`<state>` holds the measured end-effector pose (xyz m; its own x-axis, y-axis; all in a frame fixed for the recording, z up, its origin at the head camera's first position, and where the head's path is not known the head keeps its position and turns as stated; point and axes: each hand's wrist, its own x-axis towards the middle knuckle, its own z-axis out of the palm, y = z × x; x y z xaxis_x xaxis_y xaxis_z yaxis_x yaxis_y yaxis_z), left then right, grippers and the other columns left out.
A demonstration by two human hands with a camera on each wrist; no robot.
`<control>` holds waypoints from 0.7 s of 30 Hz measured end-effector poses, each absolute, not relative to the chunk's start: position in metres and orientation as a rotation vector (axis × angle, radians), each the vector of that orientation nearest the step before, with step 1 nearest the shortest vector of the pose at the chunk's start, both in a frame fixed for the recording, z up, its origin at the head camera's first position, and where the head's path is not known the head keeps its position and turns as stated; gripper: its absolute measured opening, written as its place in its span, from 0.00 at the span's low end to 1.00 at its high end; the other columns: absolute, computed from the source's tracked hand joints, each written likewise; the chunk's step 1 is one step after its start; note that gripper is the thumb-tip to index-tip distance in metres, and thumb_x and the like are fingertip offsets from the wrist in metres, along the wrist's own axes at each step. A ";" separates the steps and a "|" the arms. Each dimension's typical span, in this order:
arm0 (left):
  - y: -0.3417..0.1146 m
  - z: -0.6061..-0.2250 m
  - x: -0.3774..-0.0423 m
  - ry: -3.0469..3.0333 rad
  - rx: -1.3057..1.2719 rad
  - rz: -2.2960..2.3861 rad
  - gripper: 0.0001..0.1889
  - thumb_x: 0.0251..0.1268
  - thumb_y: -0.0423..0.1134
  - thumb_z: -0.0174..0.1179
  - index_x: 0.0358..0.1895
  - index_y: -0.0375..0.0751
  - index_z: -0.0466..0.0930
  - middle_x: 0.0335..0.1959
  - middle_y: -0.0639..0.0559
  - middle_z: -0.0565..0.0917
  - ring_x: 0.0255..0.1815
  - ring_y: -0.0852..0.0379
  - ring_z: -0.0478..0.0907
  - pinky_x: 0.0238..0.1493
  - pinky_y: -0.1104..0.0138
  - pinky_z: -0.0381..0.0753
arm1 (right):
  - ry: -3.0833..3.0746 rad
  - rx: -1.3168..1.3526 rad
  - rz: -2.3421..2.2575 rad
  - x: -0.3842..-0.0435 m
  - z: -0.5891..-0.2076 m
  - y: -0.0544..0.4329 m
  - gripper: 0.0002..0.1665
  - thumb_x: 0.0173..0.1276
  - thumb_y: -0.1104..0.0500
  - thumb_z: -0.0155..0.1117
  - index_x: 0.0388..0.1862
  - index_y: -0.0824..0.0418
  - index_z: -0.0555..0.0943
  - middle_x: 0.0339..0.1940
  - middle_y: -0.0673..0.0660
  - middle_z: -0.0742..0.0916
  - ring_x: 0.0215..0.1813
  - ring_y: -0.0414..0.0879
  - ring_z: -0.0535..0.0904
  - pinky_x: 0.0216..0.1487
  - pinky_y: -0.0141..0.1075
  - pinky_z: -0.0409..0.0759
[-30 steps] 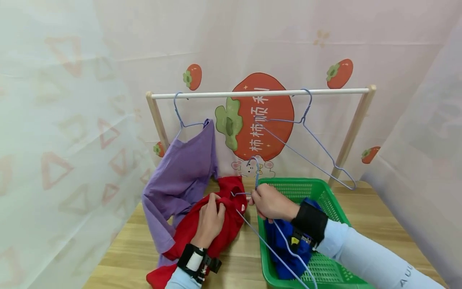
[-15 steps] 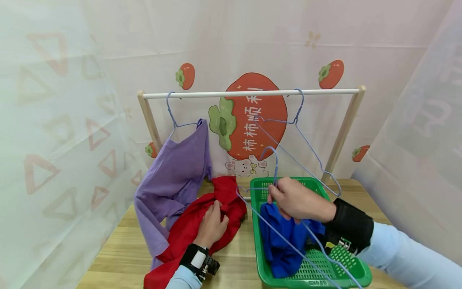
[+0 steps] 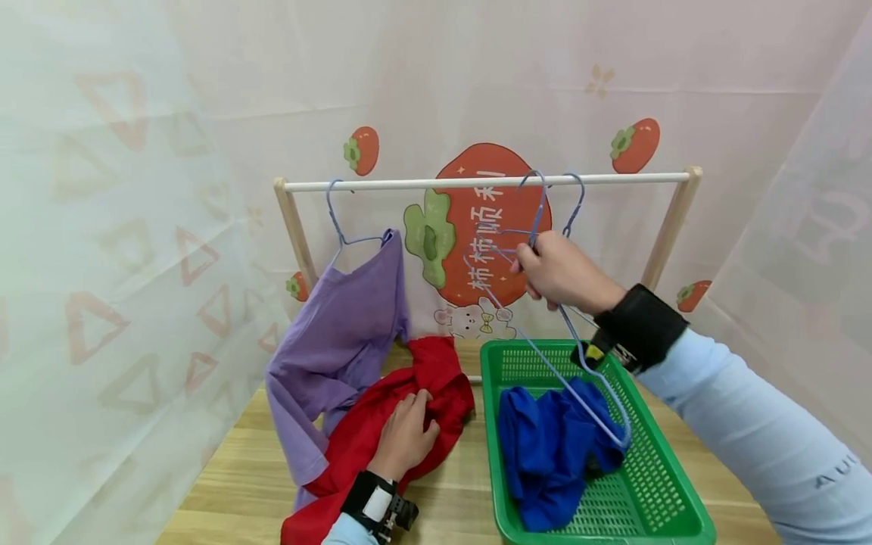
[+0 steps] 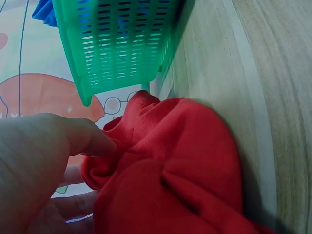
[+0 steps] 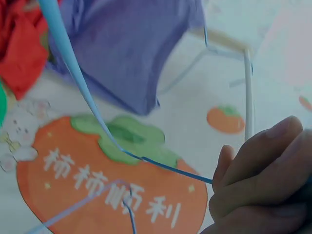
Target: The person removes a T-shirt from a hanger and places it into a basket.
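Observation:
My right hand (image 3: 565,272) grips a blue wire hanger (image 3: 543,208) at its neck, just below the hook. The bare hanger's hook overlaps the white rail (image 3: 422,184) in the head view, and its lower end hangs over the basket. In the right wrist view, the hanger's wire (image 5: 87,97) runs into the curled fingers (image 5: 258,165). My left hand (image 3: 405,435) lies at a crumpled red garment (image 3: 439,371) on the table. Thumb and fingers pinch a fold of its red cloth (image 4: 180,146) in the left wrist view.
A purple shirt (image 3: 341,318) hangs from another hanger (image 3: 334,212) at the rail's left. A second bare hanger (image 3: 579,200) hangs partly behind my right hand. The green basket (image 3: 657,469) holds a blue garment (image 3: 545,446). Wooden posts (image 3: 671,227) support the rail.
My right hand has drawn the hanger out from the red garment, first rightward, then up to the rail. The left hand has stayed at the red garment.

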<state>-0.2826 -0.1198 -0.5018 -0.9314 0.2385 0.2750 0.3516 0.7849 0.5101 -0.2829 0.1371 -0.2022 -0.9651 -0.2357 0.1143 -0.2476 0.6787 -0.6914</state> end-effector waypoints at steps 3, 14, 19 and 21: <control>-0.121 -0.502 -0.281 -2.781 -0.466 -0.836 0.17 0.68 0.35 0.67 0.57 0.38 0.77 0.47 0.41 0.83 0.48 0.42 0.82 0.42 0.53 0.83 | -2.811 0.380 1.184 -0.301 -0.195 0.133 0.26 0.88 0.54 0.37 0.45 0.68 0.80 0.16 0.52 0.77 0.14 0.43 0.68 0.19 0.36 0.72; -0.120 -0.505 -0.274 -2.773 -0.485 -0.873 0.19 0.68 0.34 0.67 0.60 0.37 0.77 0.48 0.41 0.81 0.49 0.41 0.81 0.41 0.51 0.82 | -2.761 0.326 1.210 -0.346 -0.220 0.128 0.25 0.89 0.54 0.39 0.40 0.65 0.80 0.16 0.53 0.78 0.16 0.44 0.70 0.21 0.35 0.71; -0.124 -0.502 -0.275 -2.768 -0.483 -0.872 0.21 0.68 0.35 0.67 0.63 0.37 0.76 0.52 0.39 0.80 0.51 0.40 0.80 0.41 0.50 0.82 | -2.773 0.347 1.052 -0.341 -0.225 0.132 0.28 0.88 0.49 0.44 0.34 0.65 0.80 0.17 0.54 0.80 0.21 0.48 0.76 0.23 0.36 0.68; -0.125 -0.501 -0.277 -2.763 -0.485 -0.867 0.22 0.69 0.34 0.67 0.63 0.37 0.76 0.53 0.39 0.79 0.52 0.41 0.79 0.42 0.50 0.82 | -2.757 0.331 0.919 -0.330 -0.222 0.133 0.28 0.88 0.46 0.45 0.39 0.66 0.81 0.23 0.56 0.82 0.26 0.50 0.77 0.26 0.38 0.68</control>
<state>-0.2766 -0.1251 -0.5005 -0.9251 0.2473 0.2881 0.3675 0.7737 0.5161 -0.3299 0.1328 -0.2223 -0.9513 -0.1433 0.2728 -0.2783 0.7795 -0.5612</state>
